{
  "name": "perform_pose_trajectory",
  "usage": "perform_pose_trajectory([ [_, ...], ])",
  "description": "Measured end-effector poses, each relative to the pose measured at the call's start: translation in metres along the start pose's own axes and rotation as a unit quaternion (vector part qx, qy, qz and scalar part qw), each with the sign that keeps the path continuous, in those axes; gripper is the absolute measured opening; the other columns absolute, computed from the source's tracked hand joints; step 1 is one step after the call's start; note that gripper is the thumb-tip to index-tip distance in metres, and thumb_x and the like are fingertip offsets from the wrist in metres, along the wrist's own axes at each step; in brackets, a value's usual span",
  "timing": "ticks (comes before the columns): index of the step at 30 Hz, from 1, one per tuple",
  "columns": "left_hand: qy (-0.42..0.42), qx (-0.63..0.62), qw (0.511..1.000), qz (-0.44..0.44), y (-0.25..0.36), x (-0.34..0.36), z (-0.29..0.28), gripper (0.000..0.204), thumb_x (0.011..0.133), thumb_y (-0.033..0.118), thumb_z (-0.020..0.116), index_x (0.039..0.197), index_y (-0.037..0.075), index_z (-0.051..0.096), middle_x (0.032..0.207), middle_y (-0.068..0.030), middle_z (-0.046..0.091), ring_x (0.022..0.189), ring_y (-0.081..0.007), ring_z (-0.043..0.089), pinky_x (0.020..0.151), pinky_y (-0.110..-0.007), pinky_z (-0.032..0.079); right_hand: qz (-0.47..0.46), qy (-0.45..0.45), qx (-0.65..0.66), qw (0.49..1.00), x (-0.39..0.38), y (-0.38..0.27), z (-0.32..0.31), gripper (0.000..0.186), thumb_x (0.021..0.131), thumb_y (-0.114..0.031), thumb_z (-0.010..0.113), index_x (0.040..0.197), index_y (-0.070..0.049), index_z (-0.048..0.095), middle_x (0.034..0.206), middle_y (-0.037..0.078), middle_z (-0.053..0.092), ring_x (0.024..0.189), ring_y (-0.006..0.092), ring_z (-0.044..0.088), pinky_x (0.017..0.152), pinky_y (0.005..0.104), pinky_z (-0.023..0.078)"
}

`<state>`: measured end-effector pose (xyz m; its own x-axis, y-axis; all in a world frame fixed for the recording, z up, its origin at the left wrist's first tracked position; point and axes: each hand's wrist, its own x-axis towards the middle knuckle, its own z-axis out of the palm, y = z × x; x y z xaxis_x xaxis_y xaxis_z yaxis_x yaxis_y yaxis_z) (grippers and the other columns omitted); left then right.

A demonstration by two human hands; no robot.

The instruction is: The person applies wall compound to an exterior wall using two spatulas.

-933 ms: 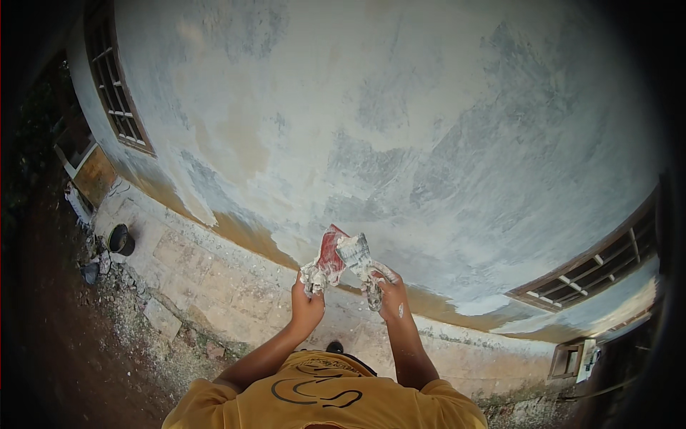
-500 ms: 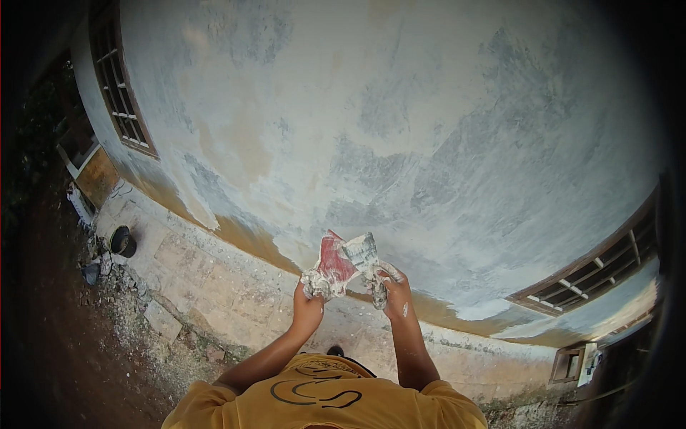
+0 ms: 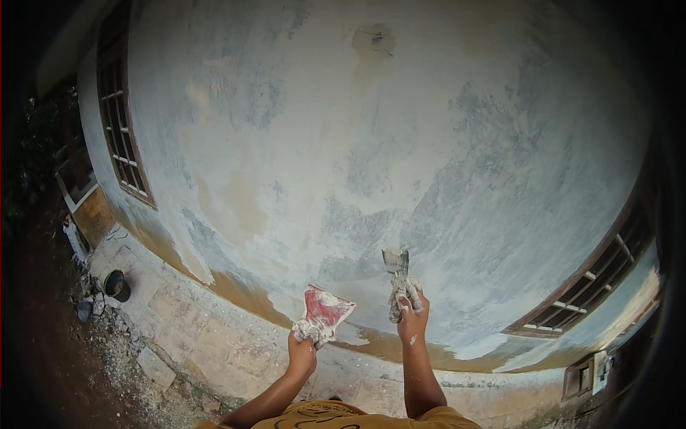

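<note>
My left hand (image 3: 304, 342) grips a red flat spreader (image 3: 325, 307) smeared with white putty, with thick clumps at its lower end around my fingers. To its right, my right hand (image 3: 413, 311) is closed round the handle of a putty knife (image 3: 396, 264), whose blade points up and is coated in pale paste. The two tools are apart, in front of a wall (image 3: 364, 143) patched in white and grey, with a yellow-ochre band (image 3: 236, 286) along its foot.
Barred windows stand in the wall at left (image 3: 121, 136) and right (image 3: 589, 275). A paved ledge (image 3: 179, 336) runs along the wall's foot, with a dark bucket (image 3: 116, 286) on it at left, beside rubble (image 3: 100, 304). Dark foliage (image 3: 32, 157) shows at the far left.
The two tools, which touched before, are now apart: my right hand has moved rightward with the knife, my left downward with the spreader. The view has tilted, showing more upper wall.
</note>
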<state>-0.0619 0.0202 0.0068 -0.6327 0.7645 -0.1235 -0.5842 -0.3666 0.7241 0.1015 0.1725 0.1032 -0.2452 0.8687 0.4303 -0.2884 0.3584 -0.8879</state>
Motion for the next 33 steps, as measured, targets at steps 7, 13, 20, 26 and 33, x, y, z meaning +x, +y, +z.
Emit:
perform_pose_trajectory([
  [7, -0.02, -0.006, 1.0, 0.019, -0.001, -0.004, 0.001, 0.052, 0.071, -0.017, 0.028, 0.119, -0.004, 0.04, 0.114, -0.0179, 0.052, 0.104, -0.0304, 0.057, 0.086, -0.042, 0.051, -0.511, 0.048, -0.443, 0.735, 0.15, -0.119, 0.042, 0.025, 0.072, 0.006, 0.06, 0.097, 0.004, 0.06, 0.095, 0.019, 0.055, 0.083, 0.0325, 0.054, 0.071, 0.0368, 0.046],
  [13, 0.003, -0.002, 0.999, 0.035, -0.016, 0.006, -0.017, 0.052, 0.068, -0.017, 0.028, 0.116, -0.005, 0.043, 0.111, -0.0169, 0.055, 0.1, -0.0288, 0.059, 0.084, -0.04, 0.052, -0.534, 0.064, -0.558, 0.632, 0.273, -0.19, 0.088, 0.025, 0.072, 0.002, 0.059, 0.095, -0.006, 0.064, 0.091, 0.018, 0.056, 0.083, 0.0328, 0.056, 0.068, 0.0396, 0.048],
  [20, 0.007, 0.0, 0.999, 0.046, -0.015, 0.008, -0.026, 0.052, 0.068, -0.017, 0.03, 0.115, -0.003, 0.045, 0.109, -0.015, 0.056, 0.096, -0.0266, 0.061, 0.077, -0.037, 0.054, -0.607, 0.075, -0.586, 0.531, 0.324, -0.231, 0.134, 0.021, 0.074, -0.002, 0.056, 0.091, -0.008, 0.067, 0.1, 0.016, 0.058, 0.094, 0.0279, 0.057, 0.079, 0.0361, 0.05],
  [26, 0.007, 0.024, 0.998, 0.053, -0.019, 0.011, -0.032, 0.05, 0.07, -0.016, 0.03, 0.115, -0.001, 0.046, 0.109, -0.0146, 0.056, 0.095, -0.0265, 0.061, 0.075, -0.036, 0.055, -0.596, 0.068, -0.607, 0.521, 0.332, -0.238, 0.15, 0.019, 0.074, -0.003, 0.057, 0.088, -0.008, 0.068, 0.102, 0.014, 0.059, 0.094, 0.0258, 0.057, 0.079, 0.0351, 0.05],
  [33, 0.004, 0.023, 0.998, 0.052, -0.013, 0.005, -0.028, 0.05, 0.069, -0.016, 0.03, 0.115, -0.002, 0.046, 0.109, -0.0143, 0.056, 0.096, -0.0266, 0.061, 0.077, -0.037, 0.054, -0.612, 0.076, -0.616, 0.49, 0.334, -0.241, 0.131, 0.019, 0.072, -0.001, 0.057, 0.086, -0.008, 0.068, 0.097, 0.013, 0.059, 0.092, 0.0251, 0.058, 0.077, 0.0346, 0.05],
])
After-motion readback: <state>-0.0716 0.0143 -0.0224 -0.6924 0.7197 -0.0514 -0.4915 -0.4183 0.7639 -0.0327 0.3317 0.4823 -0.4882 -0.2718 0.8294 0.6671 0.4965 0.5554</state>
